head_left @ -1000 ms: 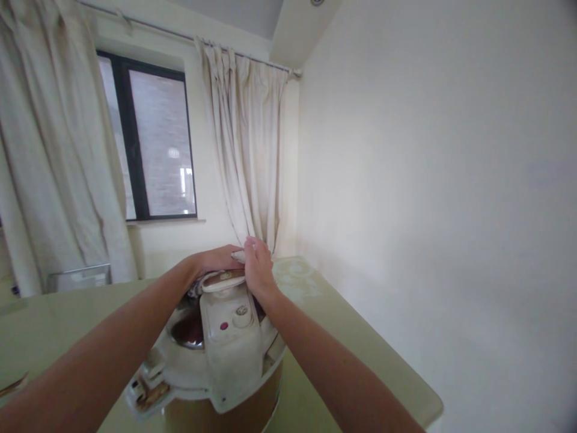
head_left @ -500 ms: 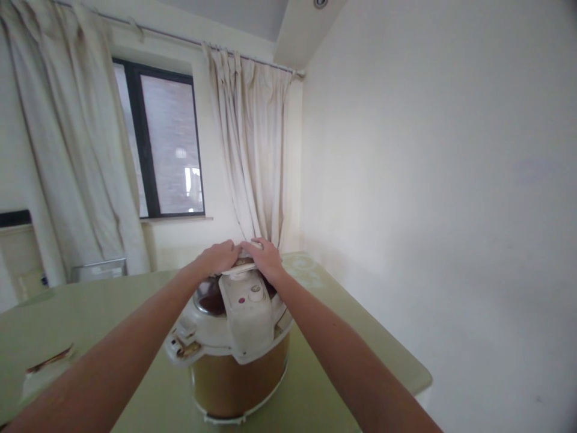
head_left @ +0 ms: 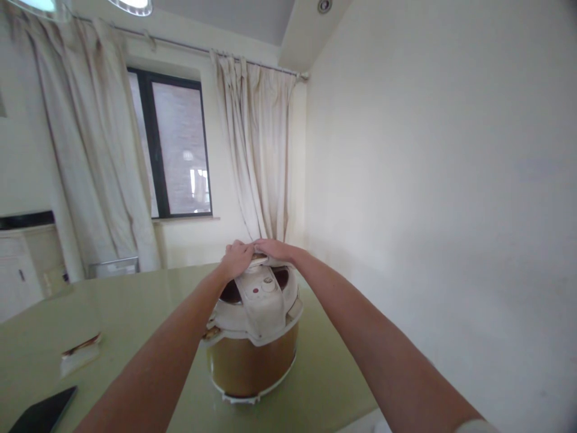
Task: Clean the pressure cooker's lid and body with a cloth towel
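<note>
A white and gold electric pressure cooker (head_left: pixel 252 367) stands upright on the green table. Its white lid (head_left: pixel 261 310) is on top, with a red button and a round valve on the front panel. My left hand (head_left: pixel 238 257) is closed round the left side of the lid handle (head_left: pixel 258 260). From the right, my right hand (head_left: pixel 274 248) grips the same handle, its fingertips close to those of the left. The handle's far side is hidden behind my fingers. My left forearm covers part of the lid's left edge.
On the glossy green table (head_left: pixel 121 307) lie a small white packet (head_left: pixel 80 355) with a brown edge and a dark flat object (head_left: pixel 44 412), both left of my arm. A pale wall (head_left: pixel 428 210) rises on the right. Curtains (head_left: pixel 261 144) and a window (head_left: pixel 183 144) are behind.
The view has tilted up and shifted left, bringing ceiling lamps and the dark flat object into frame. My right wrist has swung outward and up; both hands stay on the lid handle.
</note>
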{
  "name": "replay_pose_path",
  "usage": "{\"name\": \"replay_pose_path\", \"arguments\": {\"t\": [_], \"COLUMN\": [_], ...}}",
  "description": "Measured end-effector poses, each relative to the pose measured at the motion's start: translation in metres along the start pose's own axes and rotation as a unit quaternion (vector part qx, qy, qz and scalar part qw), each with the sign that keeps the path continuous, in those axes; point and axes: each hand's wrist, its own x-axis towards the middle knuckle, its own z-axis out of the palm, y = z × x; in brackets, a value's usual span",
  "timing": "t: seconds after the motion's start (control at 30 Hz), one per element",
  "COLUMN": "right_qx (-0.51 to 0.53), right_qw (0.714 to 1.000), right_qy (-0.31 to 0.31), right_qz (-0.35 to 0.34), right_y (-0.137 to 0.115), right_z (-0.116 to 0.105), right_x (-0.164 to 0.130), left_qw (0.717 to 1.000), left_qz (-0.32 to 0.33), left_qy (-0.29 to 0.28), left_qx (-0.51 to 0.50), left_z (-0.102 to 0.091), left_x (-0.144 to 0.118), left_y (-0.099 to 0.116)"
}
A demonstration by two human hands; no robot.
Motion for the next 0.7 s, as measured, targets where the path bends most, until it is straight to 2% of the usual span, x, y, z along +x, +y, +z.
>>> {"name": "replay_pose_path", "arguments": {"t": [0.07,0.17,0.3,0.7], "right_qx": [0.001,-0.023,-0.05,-0.107], "right_qw": [1.0,0.999,0.997,0.978], "right_qy": [-0.003,0.025,0.045,0.092], "right_qz": [-0.002,0.013,0.031,0.151], "right_y": [0.008,0.014,0.016,-0.007], "right_z": [0.008,0.018,0.02,0.018], "right_x": [-0.003,-0.01,-0.016,-0.033], "left_qw": [1.0,1.0,0.999,0.999], "left_qz": [-0.004,-0.013,-0.014,0.008], "left_qy": [0.005,0.018,0.034,0.041], "left_qx": [0.0,-0.015,-0.04,-0.023], "left_z": [0.005,0.009,0.009,0.014], "left_x": [0.0,0.001,0.001,0.002], "left_y": [-0.002,-0.004,-0.003,-0.003]}}
